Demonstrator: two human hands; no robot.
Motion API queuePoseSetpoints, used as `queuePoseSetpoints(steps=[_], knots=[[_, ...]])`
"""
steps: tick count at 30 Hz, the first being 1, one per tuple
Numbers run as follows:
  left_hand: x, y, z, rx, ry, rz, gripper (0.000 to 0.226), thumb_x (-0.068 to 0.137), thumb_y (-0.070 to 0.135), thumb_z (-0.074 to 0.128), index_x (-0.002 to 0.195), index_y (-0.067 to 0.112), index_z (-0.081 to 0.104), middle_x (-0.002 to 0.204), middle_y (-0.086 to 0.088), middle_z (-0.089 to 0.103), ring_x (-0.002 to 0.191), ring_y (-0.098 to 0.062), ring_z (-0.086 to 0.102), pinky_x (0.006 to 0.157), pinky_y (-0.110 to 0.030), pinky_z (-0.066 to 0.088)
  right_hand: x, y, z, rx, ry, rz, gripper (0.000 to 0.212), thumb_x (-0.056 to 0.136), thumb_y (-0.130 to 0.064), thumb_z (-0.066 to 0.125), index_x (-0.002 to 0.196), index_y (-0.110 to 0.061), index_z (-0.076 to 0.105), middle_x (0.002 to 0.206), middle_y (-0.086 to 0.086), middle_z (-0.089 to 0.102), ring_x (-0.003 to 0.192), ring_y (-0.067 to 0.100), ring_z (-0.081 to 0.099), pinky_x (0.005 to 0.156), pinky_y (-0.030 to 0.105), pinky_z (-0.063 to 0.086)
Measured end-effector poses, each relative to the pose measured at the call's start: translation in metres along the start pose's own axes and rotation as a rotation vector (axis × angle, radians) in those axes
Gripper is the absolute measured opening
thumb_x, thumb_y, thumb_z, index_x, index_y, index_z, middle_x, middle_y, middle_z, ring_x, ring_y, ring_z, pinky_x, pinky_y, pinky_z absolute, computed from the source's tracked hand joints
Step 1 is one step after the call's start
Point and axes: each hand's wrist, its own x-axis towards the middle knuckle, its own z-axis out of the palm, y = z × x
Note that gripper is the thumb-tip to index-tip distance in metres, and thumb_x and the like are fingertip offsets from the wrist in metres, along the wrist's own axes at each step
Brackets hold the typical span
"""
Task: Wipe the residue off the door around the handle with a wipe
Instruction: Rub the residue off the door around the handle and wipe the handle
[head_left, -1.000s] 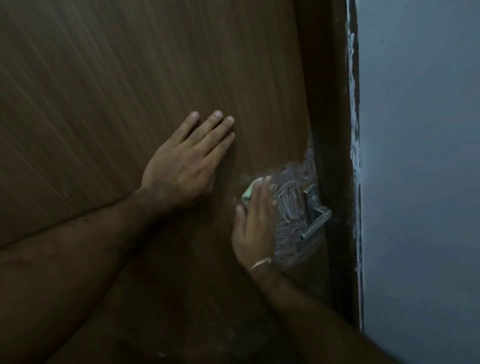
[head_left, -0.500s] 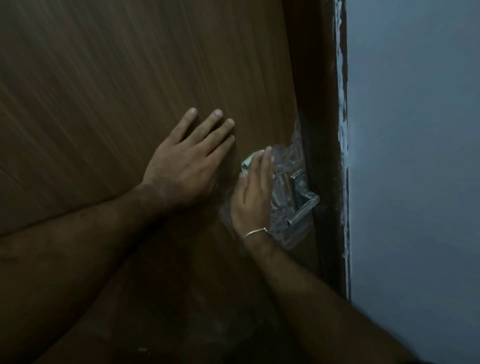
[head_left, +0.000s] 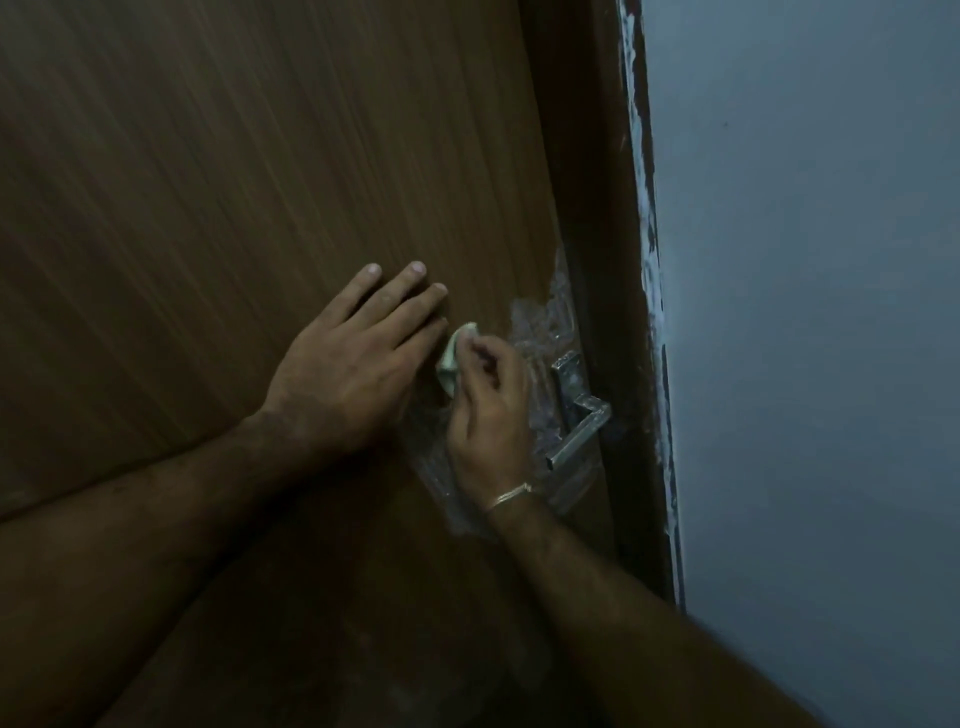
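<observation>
pale crumpled wipe (head_left: 451, 358), whitish smeared residue (head_left: 537, 317)

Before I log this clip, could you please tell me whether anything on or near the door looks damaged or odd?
Yes. A whitish, streaky residue smears the brown door around the metal handle, above and below it. White paint also runs raggedly down the dark door frame beside the wall, like sloppy overpaint.

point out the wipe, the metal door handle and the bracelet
pale green crumpled wipe (head_left: 451, 357), head view, on the bunched part showing left of the fingers
silver metal lever door handle (head_left: 581, 434), head view, mid lever
thin metal bracelet (head_left: 511, 492), head view, on the band across the right wrist
</observation>
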Motion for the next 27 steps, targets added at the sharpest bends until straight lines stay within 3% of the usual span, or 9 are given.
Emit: queuePoseSetpoints(steps=[5,8,11,14,16,18,22,25,27], knots=[[0.005,-0.003,0.006,0.013,0.036,-0.007,0.045,0.088,0.024,0.062,0.130,0.009,0.060,0.144,-0.013,0.052,0.141,-0.031,0.037,0.116,-0.049,0.026,0.023,0.026,-0.013,0.063,0.154,0.301,0.042,0.095,0.001,0.050,0.137,-0.005,0.053,0.120,0.014,0.049,0.109,0.021,0.051,0.096,0.023,0.045],[0.010,-0.004,0.005,-0.014,0.051,0.004,0.042,0.087,0.025,0.060,0.126,0.009,0.063,0.140,-0.014,0.055,0.138,-0.032,0.041,0.113,-0.049,0.030,0.051,0.017,-0.015,0.035,0.181,0.177,0.038,0.093,0.000,0.051,0.130,-0.003,0.059,0.115,0.013,0.052,0.103,0.014,0.049,0.090,0.005,0.038],[0.015,-0.008,0.000,-0.030,0.035,0.023,0.039,0.085,0.026,0.057,0.120,0.011,0.067,0.135,-0.013,0.058,0.135,-0.031,0.044,0.111,-0.049,0.032,0.030,0.009,-0.013,0.008,0.069,0.010,0.034,0.092,0.000,0.054,0.124,-0.004,0.064,0.113,0.012,0.056,0.103,0.016,0.053,0.090,0.016,0.045],[0.019,-0.011,-0.004,-0.040,0.022,0.027,0.031,0.085,0.024,0.058,0.110,0.012,0.071,0.130,-0.013,0.061,0.133,-0.031,0.047,0.111,-0.050,0.034,0.028,0.024,-0.021,0.050,0.145,0.149,0.028,0.092,0.002,0.055,0.116,-0.002,0.069,0.107,0.011,0.058,0.099,0.017,0.056,0.088,0.022,0.050],[0.022,-0.011,-0.004,-0.047,0.014,0.034,0.030,0.085,0.023,0.057,0.109,0.012,0.072,0.129,-0.014,0.062,0.133,-0.032,0.047,0.112,-0.050,0.033,0.048,0.030,-0.025,0.056,0.221,0.269,0.025,0.094,0.000,0.055,0.114,-0.002,0.070,0.104,0.006,0.057,0.096,0.017,0.057,0.084,0.015,0.049],[0.024,-0.010,-0.005,-0.053,0.017,0.042,0.029,0.084,0.021,0.058,0.107,0.010,0.072,0.127,-0.015,0.062,0.132,-0.033,0.048,0.111,-0.050,0.033,0.057,0.020,-0.025,0.017,0.176,0.185,0.025,0.091,0.001,0.056,0.111,-0.004,0.070,0.104,0.005,0.058,0.096,0.015,0.056,0.081,0.005,0.042],[0.031,-0.011,-0.008,-0.043,0.016,0.038,0.023,0.081,0.019,0.064,0.101,0.010,0.072,0.123,-0.015,0.063,0.127,-0.033,0.053,0.109,-0.050,0.037,0.028,0.011,-0.028,0.011,-0.022,-0.012,0.027,0.082,0.008,0.058,0.102,-0.004,0.071,0.101,0.010,0.065,0.095,0.022,0.061,0.084,0.029,0.052],[0.040,-0.012,-0.009,-0.018,0.003,0.042,0.029,0.083,0.022,0.067,0.110,0.013,0.071,0.132,-0.013,0.060,0.134,-0.031,0.046,0.114,-0.052,0.029,0.052,0.034,-0.043,0.016,0.229,0.380,0.022,0.087,0.004,0.059,0.102,-0.006,0.072,0.104,0.009,0.068,0.099,0.023,0.062,0.088,0.036,0.054],[0.047,-0.009,-0.007,-0.012,-0.005,0.065,0.036,0.085,0.025,0.065,0.120,0.013,0.067,0.140,-0.012,0.056,0.140,-0.032,0.039,0.116,-0.055,0.024,0.073,0.040,-0.047,0.052,0.294,0.439,0.022,0.088,0.000,0.061,0.105,-0.008,0.072,0.107,0.006,0.069,0.100,0.018,0.062,0.089,0.029,0.054]])
